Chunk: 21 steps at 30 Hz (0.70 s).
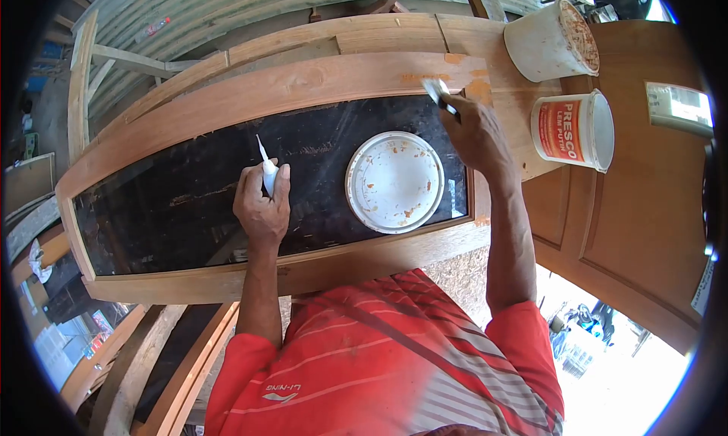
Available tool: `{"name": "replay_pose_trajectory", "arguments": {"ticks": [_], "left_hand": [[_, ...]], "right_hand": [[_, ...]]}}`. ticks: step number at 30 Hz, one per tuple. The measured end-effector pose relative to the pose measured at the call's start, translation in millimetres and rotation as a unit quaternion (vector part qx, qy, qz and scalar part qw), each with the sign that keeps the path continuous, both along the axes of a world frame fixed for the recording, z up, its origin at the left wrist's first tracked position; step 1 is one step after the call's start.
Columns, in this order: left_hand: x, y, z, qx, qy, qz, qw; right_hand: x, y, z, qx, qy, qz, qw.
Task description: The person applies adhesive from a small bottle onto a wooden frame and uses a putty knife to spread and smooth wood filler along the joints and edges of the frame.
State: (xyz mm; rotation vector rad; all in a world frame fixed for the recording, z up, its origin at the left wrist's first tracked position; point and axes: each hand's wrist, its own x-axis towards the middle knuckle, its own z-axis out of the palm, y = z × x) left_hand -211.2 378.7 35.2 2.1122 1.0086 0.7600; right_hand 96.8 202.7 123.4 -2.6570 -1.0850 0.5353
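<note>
My left hand (262, 205) is closed around a small white squeeze bottle (269, 177) whose thin nozzle points up, above the dark panel (174, 201). In my right hand (478, 136) is a putty knife (434, 92), its blade over the upper right part of the wooden frame (318, 72) that surrounds the panel. Orange-brown filler (422, 78) is smeared on the wood beside the blade and at the frame's right corner. Between my hands a round white lid (396, 184), spotted with filler, lies on the panel.
Two white buckets stand at the right: one smeared with filler (542, 45), the other with a red label (557, 129). A brown panelled door (629, 208) is farther right. Wooden beams (140, 360) lie at lower left, and corrugated sheeting (227, 11) is behind.
</note>
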Motion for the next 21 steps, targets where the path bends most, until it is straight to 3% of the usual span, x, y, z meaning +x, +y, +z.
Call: {"name": "replay_pose_trajectory", "arguments": {"ticks": [6,13,21], "left_hand": [[2.7,-0.2,1.0,0.012,-0.006,-0.008,1.000],[1.4,0.2,2.7,-0.006,0.021,-0.004,1.000],[1.6,0.7,0.0,-0.001,0.004,0.001,1.000]], "right_hand": [[-18.0,35.6,2.9,0.031,-0.072,0.145,0.986],[45.0,22.8,12.8,-0.091,-0.117,0.211,0.966],[101.4,-32.1,41.1,-0.176,-0.160,0.132,0.962]]}}
